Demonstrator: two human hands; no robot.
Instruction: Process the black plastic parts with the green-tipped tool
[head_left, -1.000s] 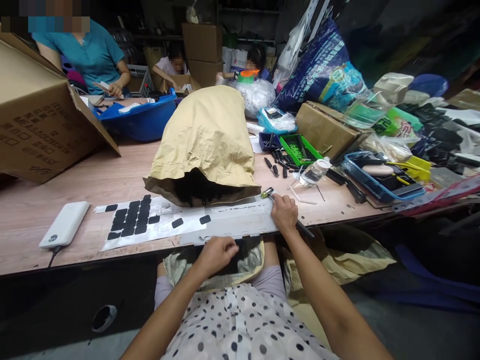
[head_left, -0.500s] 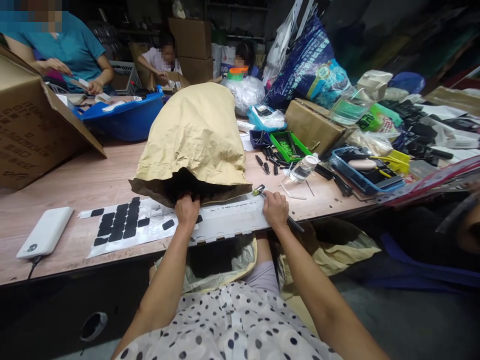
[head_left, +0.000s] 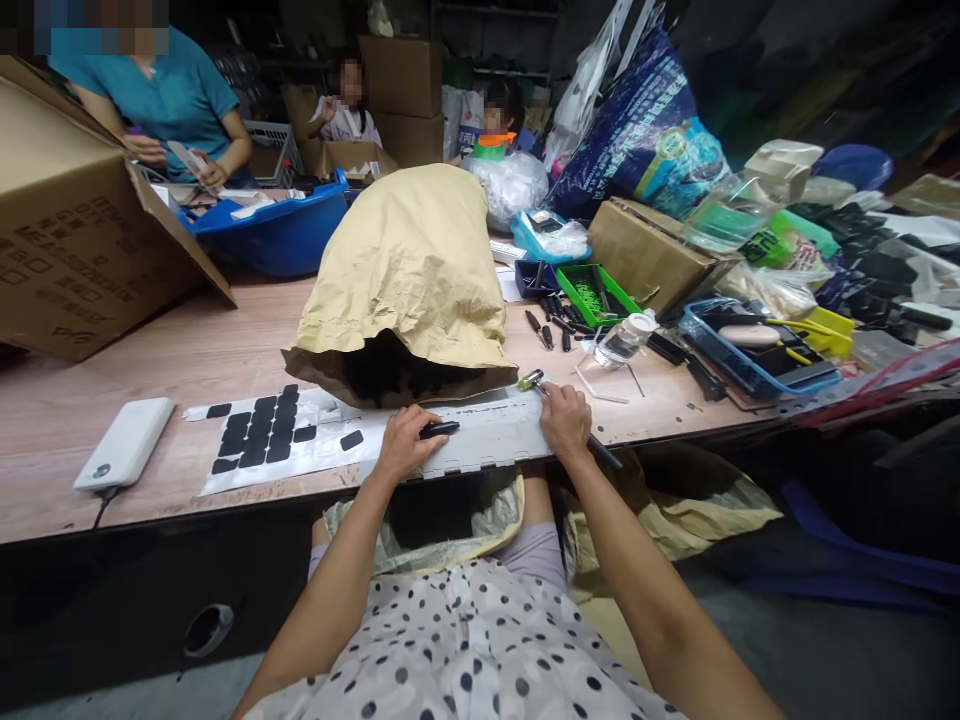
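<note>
My left hand [head_left: 403,444] pinches a small black pad [head_left: 438,430] over a long grey strip [head_left: 487,440] that lies along the table's near edge. My right hand [head_left: 566,422] is closed round a roller tool [head_left: 534,381] whose handle sticks out behind the wrist; its head rests at the strip's far edge. Left of the strip lies a white backing sheet [head_left: 315,462] with several black pads [head_left: 259,435] on it. A big tan paper sack [head_left: 409,270] lies on its side just behind the strip, its dark mouth facing me.
A white power bank [head_left: 125,443] lies at the left. A large cardboard box [head_left: 75,240] and blue tub [head_left: 274,235] stand behind it. Trays, a plastic bottle [head_left: 626,340], tools and bags crowd the right. Other people work at the far side. An open sack sits on my lap.
My left hand went from my lap up to the sack's mouth, then came back to the strip with a black pad between its fingers. My right hand stayed on the roller tool.
</note>
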